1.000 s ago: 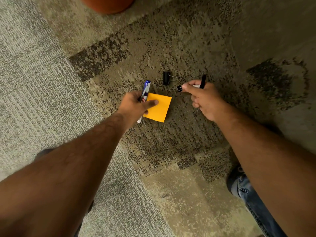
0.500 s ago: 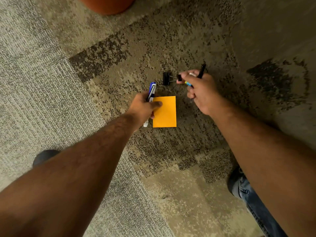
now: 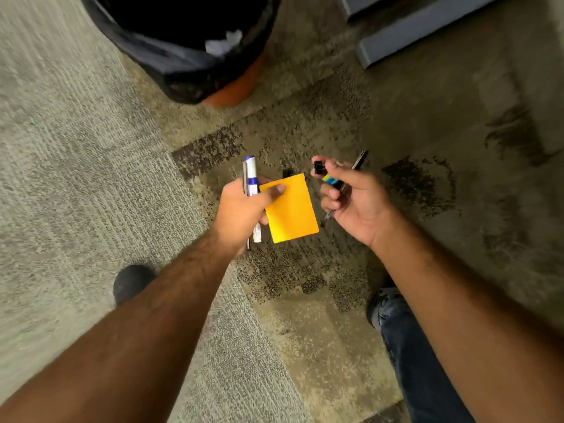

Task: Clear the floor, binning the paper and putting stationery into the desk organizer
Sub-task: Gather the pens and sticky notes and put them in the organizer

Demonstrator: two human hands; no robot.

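Observation:
My left hand is closed around a blue-and-white marker and a thin pen, with its thumb pressing an orange sticky-note pad. My right hand pinches a black binder clip at its fingertips. It also holds a dark pen and a small blue-and-yellow item. Another black clip peeks out above the pad; I cannot tell whether it lies on the carpet. Both hands hover above the floor, side by side.
An orange bin with a black liner stands just beyond my hands, with crumpled white paper inside. A grey furniture base lies at the top right. My shoes and jeans leg are below, on patterned carpet.
Both hands have lifted off the carpet with their items, and the view has tilted up, bringing the bin into sight. My right hand reached to the larger clip and now pinches a clip.

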